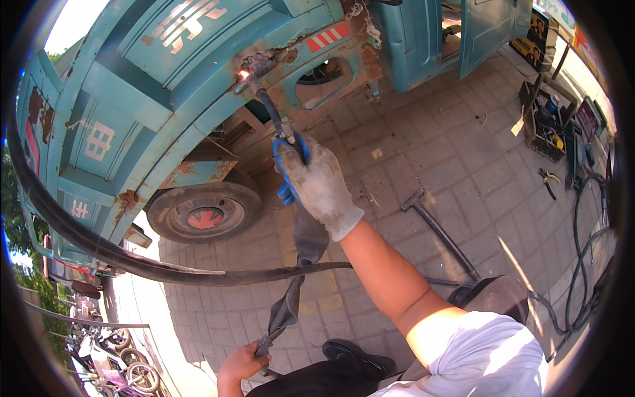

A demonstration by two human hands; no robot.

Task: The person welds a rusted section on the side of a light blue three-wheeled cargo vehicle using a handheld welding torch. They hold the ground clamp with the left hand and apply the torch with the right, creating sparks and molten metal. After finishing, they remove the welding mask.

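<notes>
My right hand [317,178], in a white glove with blue palm, is closed around a welding electrode holder [286,130]. A dark rod part [268,106] extends from it to the truck's rusty lower edge [258,63], where a bright orange-white glow shows. My bare left hand [243,362] is low in the view, its fingers wrapped round a dark twisted strip [284,309] that runs up toward the glove. A thick black cable [198,274] curves across behind the strip. The teal truck side panel [139,106] fills the upper left.
A truck wheel [204,210] stands below the panel. On the paving lie a hammer [440,231] and pliers [548,182]. To the right are a tool box [549,119] and looped cables [579,284]. My black shoe [360,357] is near the bottom. Parked motorbikes [116,357] stand lower left.
</notes>
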